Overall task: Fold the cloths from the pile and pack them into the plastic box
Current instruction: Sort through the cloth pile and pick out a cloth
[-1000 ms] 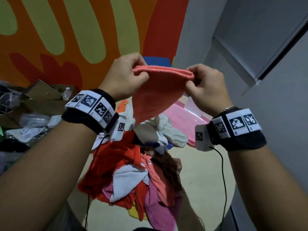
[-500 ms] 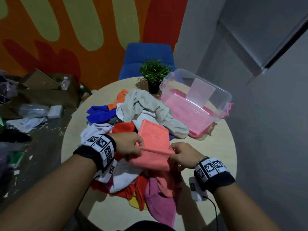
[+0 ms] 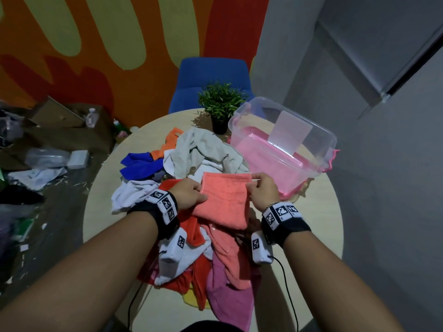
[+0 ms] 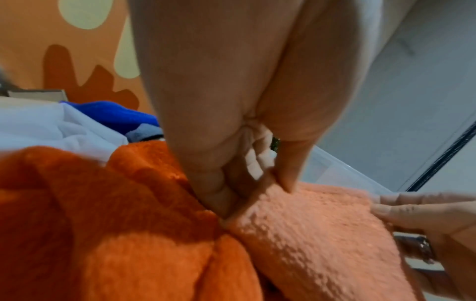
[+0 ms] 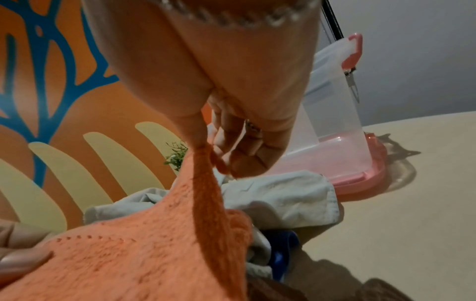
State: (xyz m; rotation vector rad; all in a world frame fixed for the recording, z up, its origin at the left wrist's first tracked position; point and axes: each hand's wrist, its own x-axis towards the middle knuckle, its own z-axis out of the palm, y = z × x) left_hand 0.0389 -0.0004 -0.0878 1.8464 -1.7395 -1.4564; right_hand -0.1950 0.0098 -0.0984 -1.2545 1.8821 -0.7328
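Coral cloth [image 3: 224,200]: mid-frame, folded, lying atop the pile [image 3: 182,236], stretched between both hands.
Left hand [image 3: 189,195]: pinches its left edge.
Right hand [image 3: 262,191]: pinches its upper right corner.
Plastic box [image 3: 318,149]: upper right, on the worktop [image 3: 318,212].

We see both forearms reaching forward, banded at the wrists. Left hand [image 3: 189,195] pinches the coral cloth [image 3: 225,200] at its left edge; right hand [image 3: 262,192] pinches its right corner.
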